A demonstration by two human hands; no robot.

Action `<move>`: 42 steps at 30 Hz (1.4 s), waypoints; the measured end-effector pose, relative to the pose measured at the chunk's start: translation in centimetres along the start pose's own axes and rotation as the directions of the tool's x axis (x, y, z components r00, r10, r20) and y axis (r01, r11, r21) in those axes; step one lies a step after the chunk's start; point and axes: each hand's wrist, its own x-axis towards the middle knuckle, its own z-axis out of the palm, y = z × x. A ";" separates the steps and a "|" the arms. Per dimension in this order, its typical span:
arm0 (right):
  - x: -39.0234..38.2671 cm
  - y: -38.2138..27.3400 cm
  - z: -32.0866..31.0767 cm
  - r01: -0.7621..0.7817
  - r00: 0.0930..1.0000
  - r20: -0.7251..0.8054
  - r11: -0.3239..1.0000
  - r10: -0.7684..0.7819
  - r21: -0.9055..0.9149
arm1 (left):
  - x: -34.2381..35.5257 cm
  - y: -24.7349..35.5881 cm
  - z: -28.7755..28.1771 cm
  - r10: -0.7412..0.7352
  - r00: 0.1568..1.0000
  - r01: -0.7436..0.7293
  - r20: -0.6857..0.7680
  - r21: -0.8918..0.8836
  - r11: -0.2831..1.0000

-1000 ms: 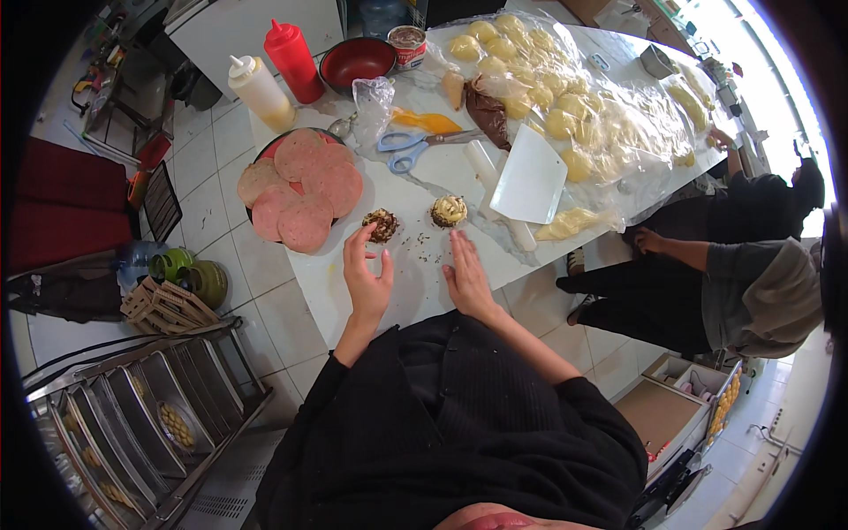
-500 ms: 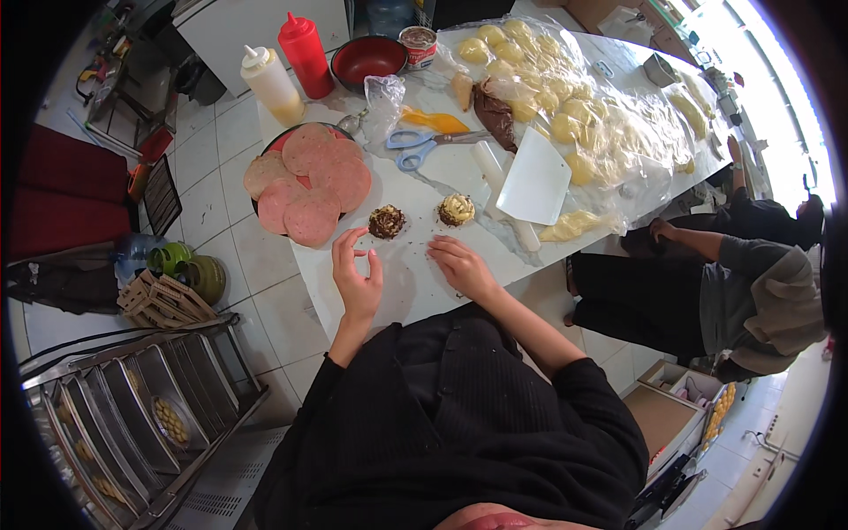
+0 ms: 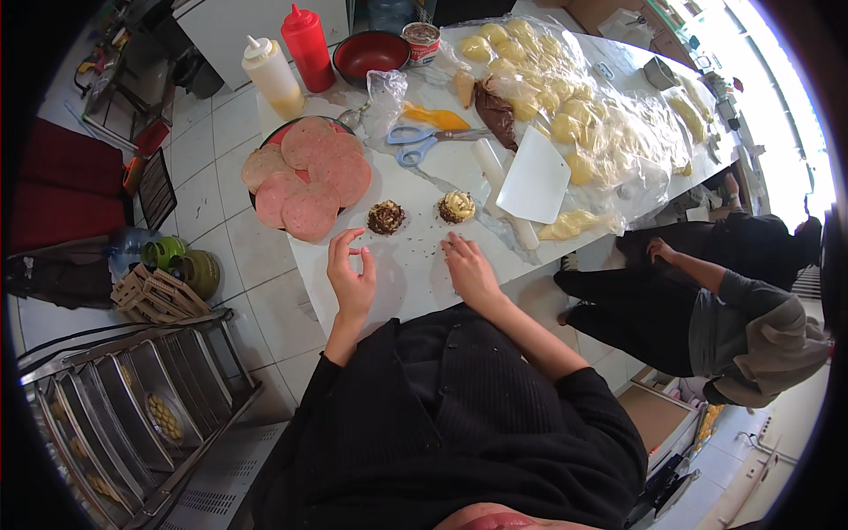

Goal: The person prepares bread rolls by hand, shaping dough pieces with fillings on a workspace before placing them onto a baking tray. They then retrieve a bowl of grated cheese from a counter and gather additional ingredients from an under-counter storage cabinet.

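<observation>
Two small round pastries lie on the marble table [image 3: 397, 265]: a dark one [image 3: 386, 216] thickly coated in brown flakes, and a pale cream-topped one [image 3: 456, 205] with flakes around its lower part. My left hand [image 3: 352, 278] is just below the dark pastry, empty, its fingers curled but apart. My right hand [image 3: 473, 274] has its fingertips on the tabletop among scattered dark crumbs, below the pale pastry, fingers slightly bent. A plate of pink meat slices [image 3: 309, 172] sits at upper left of my hands; a white scraper [image 3: 534, 177] and white roll [image 3: 503, 194] lie to the right.
Behind are squeeze bottles [image 3: 307, 53], a red bowl [image 3: 371, 55], scissors [image 3: 424, 141] and plastic-covered dough balls [image 3: 565, 106]. Two co-workers [image 3: 742, 344] [image 3: 768, 247] occupy the right side. A metal rack of trays [image 3: 132, 415] stands at lower left.
My left hand has drawn back from the dark pastry. My right hand's fingers, earlier straight, bent down and left, then shifted slightly right and up. The co-workers have shifted.
</observation>
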 end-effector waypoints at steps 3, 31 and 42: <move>-0.6 -0.1 1.3 0.020 0.998 0.054 0.997 -0.016 -0.073 | 0.1 0.1 -0.2 -0.004 1.000 0.004 0.001 -0.008 1.000; 7.8 4.2 -5.0 -0.253 0.909 -0.190 0.853 0.371 0.455 | 3.5 0.6 12.5 0.184 0.864 -0.235 0.469 0.053 0.970; 6.1 5.6 -2.4 -0.222 0.959 -0.033 0.821 0.281 0.526 | 4.8 0.9 11.6 0.073 0.873 -0.071 0.481 -0.022 0.997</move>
